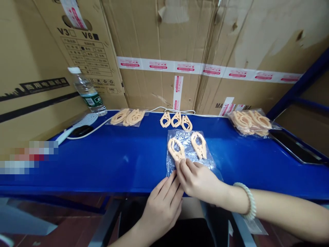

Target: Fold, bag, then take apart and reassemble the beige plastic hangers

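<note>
A clear plastic bag (189, 135) lies flat near the table's front edge. On or inside it are two beige loop-shaped pieces like folded travel hangers, a left hanger (176, 148) and a right hanger (199, 145). My right hand (199, 178) pinches the lower end of the left hanger. Close beside it, my left hand (164, 202) is at the bag's near edge, fingers together and the thumb hidden; it seems to grip the plastic. Beyond the bag sit three more beige hangers (176, 120) in a loose row.
Bagged hangers lie at the back left (128, 117) and in a pile at the right (249, 121). A phone-like dark slab (295, 145) rests at the right edge. A water bottle (88, 92) and a white cable (102, 125) are at left. Cardboard boxes (159, 89) wall the back.
</note>
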{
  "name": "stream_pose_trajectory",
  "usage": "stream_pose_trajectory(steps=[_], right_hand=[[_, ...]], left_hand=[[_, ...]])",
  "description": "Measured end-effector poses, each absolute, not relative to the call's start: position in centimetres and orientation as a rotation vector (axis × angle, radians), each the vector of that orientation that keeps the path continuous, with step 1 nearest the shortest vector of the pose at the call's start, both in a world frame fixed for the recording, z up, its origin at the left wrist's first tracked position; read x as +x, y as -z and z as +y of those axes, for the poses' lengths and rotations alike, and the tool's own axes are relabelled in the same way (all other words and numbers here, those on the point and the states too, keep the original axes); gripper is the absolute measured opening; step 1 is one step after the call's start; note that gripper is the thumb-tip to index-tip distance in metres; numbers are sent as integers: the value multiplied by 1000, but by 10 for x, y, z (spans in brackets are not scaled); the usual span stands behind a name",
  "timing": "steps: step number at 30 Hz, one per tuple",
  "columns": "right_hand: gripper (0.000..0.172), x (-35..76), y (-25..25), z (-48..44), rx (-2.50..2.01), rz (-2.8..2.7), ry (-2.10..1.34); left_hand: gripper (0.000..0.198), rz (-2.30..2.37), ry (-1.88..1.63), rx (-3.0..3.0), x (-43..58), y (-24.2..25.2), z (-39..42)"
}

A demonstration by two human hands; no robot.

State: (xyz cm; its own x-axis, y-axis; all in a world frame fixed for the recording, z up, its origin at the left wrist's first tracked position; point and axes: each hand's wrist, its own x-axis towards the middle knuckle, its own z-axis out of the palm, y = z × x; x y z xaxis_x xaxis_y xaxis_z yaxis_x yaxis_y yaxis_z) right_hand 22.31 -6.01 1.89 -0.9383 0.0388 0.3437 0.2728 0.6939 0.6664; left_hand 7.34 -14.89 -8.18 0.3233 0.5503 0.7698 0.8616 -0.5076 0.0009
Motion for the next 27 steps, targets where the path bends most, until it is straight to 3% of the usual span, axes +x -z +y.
stream_pose_trajectory(steps=[4, 8, 14, 19, 23, 27], right_hand=[[23, 212, -14, -49, -250, -2607, 1135], [18, 207, -12, -42, -331, -2739, 925], [22, 217, -55, -37, -284, -2728, 627], [33, 216, -92, 52, -645, -2661, 616], [47, 210, -77, 135, -818, -3004, 480], [48, 213, -56, 169, -938, -3037, 455]], left_hand=[[37, -1242, 1051, -2164, 73, 82, -148], [44, -1237, 1007, -2179, 73, 79, -147], [51, -1231, 975, -2172, 71, 80, -147], [56, -1280, 868, -2197, 71, 78, -147], [55, -1280, 824, -2173, 70, 76, -148], [56, -1275, 788, -2170, 70, 76, -148]])
